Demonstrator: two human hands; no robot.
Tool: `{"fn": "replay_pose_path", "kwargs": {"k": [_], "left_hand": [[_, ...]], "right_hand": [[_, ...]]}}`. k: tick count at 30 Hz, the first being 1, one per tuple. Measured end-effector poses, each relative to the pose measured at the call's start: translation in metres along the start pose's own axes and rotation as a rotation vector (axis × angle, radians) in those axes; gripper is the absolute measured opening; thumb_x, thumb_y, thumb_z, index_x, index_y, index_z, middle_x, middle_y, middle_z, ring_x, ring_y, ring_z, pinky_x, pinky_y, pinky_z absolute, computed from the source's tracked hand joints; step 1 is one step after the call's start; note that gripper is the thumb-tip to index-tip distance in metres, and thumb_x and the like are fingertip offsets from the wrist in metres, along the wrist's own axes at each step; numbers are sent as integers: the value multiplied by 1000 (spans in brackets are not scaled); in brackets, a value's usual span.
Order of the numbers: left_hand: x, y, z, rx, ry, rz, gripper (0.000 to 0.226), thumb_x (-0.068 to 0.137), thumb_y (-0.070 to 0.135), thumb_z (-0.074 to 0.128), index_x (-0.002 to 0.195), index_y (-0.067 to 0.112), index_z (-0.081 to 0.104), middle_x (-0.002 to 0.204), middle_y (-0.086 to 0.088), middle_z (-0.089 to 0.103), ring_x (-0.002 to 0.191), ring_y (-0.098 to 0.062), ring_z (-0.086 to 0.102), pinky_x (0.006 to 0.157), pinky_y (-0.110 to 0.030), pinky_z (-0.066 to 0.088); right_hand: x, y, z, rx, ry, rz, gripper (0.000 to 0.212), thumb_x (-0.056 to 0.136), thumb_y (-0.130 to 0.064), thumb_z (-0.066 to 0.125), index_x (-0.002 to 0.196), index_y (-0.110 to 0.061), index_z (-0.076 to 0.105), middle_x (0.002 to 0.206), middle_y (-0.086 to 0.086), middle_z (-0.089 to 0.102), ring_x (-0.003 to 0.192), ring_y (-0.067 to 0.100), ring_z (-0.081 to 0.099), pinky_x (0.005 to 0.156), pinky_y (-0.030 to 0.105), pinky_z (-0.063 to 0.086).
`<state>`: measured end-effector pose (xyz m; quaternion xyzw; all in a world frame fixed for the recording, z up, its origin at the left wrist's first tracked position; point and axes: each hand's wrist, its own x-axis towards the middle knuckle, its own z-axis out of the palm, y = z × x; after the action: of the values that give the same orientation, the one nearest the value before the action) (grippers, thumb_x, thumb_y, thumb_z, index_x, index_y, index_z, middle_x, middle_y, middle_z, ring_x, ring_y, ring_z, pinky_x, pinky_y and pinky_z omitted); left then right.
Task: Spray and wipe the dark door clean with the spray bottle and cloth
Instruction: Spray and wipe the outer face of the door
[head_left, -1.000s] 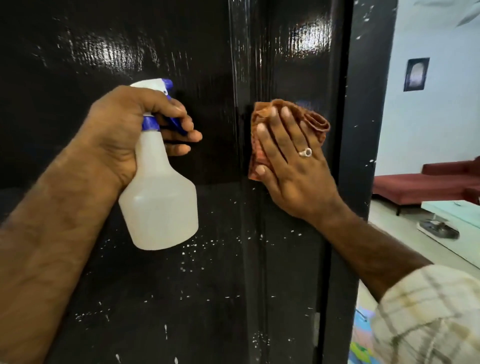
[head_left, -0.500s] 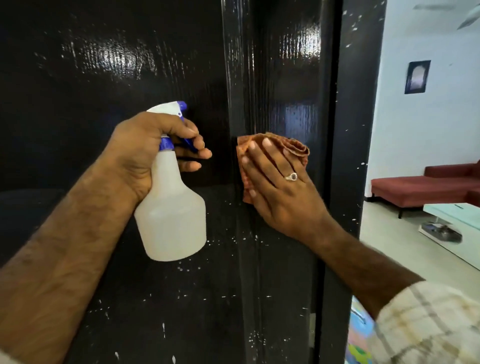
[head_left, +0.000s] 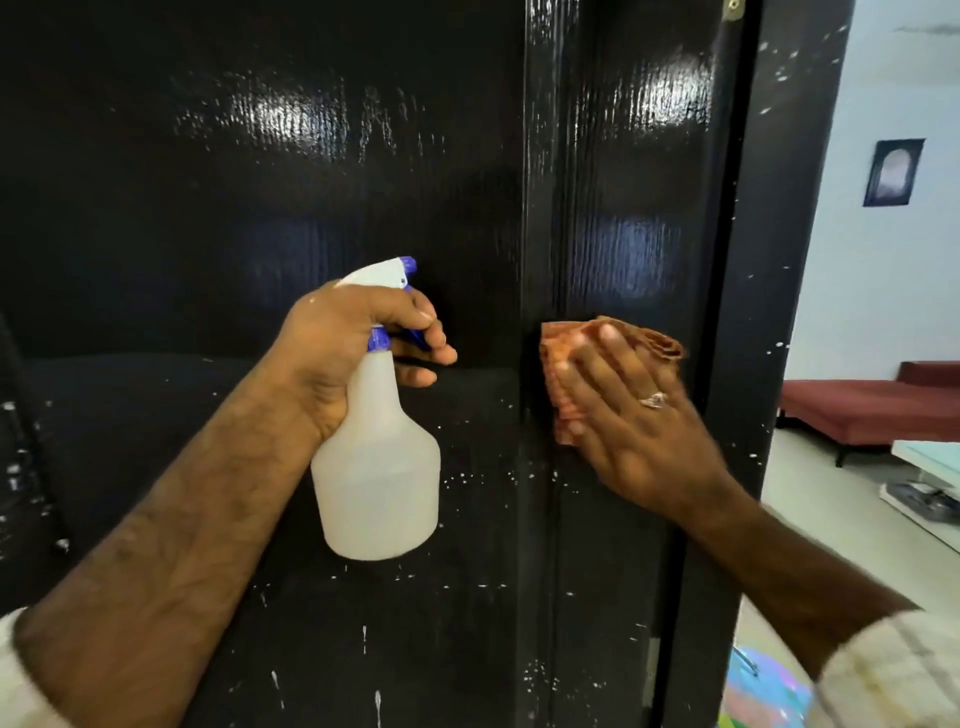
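Glossy and flecked with white specks, the dark door (head_left: 260, 182) fills the frame, a red sofa (head_left: 872, 410) visible beyond its edge. The left hand (head_left: 343, 358) grips the white spray bottle (head_left: 376, 467) by its neck, upright and close to the panel. The right hand (head_left: 634, 426), fingers straight, presses an orange cloth (head_left: 561, 374) flat against the door.

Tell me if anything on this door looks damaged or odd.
White flecks are scattered over the lower part of the dark door and along its edge; whether paint chips or splatter, I cannot tell. Nothing else stands out.
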<state>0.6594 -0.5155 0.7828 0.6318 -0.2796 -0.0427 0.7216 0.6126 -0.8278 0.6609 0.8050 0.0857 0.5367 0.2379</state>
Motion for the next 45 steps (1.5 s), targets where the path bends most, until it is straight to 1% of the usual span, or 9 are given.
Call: {"fn": "replay_pose_path", "kwargs": {"k": [6, 12, 16, 19, 23, 31, 37, 39, 45], "left_hand": [[-11, -29, 5, 30, -16, -15, 16, 94, 1, 60, 86, 6, 74, 85, -18, 74, 83, -34, 78, 62, -36, 64], [-35, -83, 16, 95, -33, -50, 20, 95, -6, 59, 83, 3, 72, 81, -20, 74, 82, -35, 77, 62, -37, 62], [-58, -122, 5, 128, 11, -84, 5, 93, -2, 69, 93, -2, 74, 89, -21, 77, 87, -34, 79, 67, -37, 65], [-73, -142, -6, 109, 84, -84, 25, 81, 12, 77, 98, -6, 72, 84, -27, 73, 80, -40, 76, 68, -38, 64], [-76, -148, -14, 73, 111, -96, 8, 95, 0, 69, 99, -6, 71, 83, -26, 74, 80, -39, 76, 69, -39, 65], [-63, -144, -17, 89, 152, -61, 6, 97, 2, 68, 98, 1, 73, 86, -18, 77, 86, -35, 78, 66, -33, 64], [-59, -147, -23, 103, 177, -91, 8, 98, 6, 69, 102, 1, 74, 86, -19, 78, 85, -35, 79, 66, -34, 65], [-54, -145, -21, 104, 175, -96, 8, 98, 7, 69, 102, 2, 74, 85, -18, 78, 85, -36, 79, 66, -34, 66], [-35, -141, -5, 95, 124, -68, 10, 100, 6, 65, 96, 5, 74, 83, -16, 77, 82, -32, 78, 65, -34, 66]], "right_hand": [[42, -10, 0, 82, 105, 532, 72, 111, -45, 38, 170, -9, 15, 177, 18, 4, 164, 38, 1, 131, 61, 3], [-37, -49, 24, 80, -3, 92, 65, 109, -39, 54, 165, -14, 35, 175, 13, 24, 162, 39, 18, 127, 62, 23], [-84, -30, 26, 92, -38, 248, 65, 111, -47, 41, 163, -9, 38, 175, 16, 21, 162, 41, 17, 126, 65, 23], [-57, -26, 22, 125, 12, 375, 68, 111, -47, 37, 166, -6, 31, 177, 17, 12, 164, 41, 8, 129, 66, 13], [1, -50, 20, 128, 107, 552, 72, 110, -46, 44, 167, -7, 26, 176, 21, 11, 163, 44, 6, 129, 65, 7], [-105, -55, 34, 33, -42, -67, 69, 101, -35, 69, 160, -10, 45, 169, 18, 35, 158, 43, 29, 125, 63, 27], [-22, -24, 24, 172, 163, 607, 68, 110, -34, 48, 163, 4, 29, 171, 32, 16, 160, 51, 11, 126, 68, 17], [7, -39, 23, 141, 189, 687, 70, 111, -40, 42, 165, 2, 25, 172, 31, 14, 160, 52, 8, 128, 67, 11], [-32, -93, 35, 195, 33, 203, 67, 108, -37, 55, 166, -11, 33, 174, 14, 24, 163, 40, 15, 130, 59, 14]]}}
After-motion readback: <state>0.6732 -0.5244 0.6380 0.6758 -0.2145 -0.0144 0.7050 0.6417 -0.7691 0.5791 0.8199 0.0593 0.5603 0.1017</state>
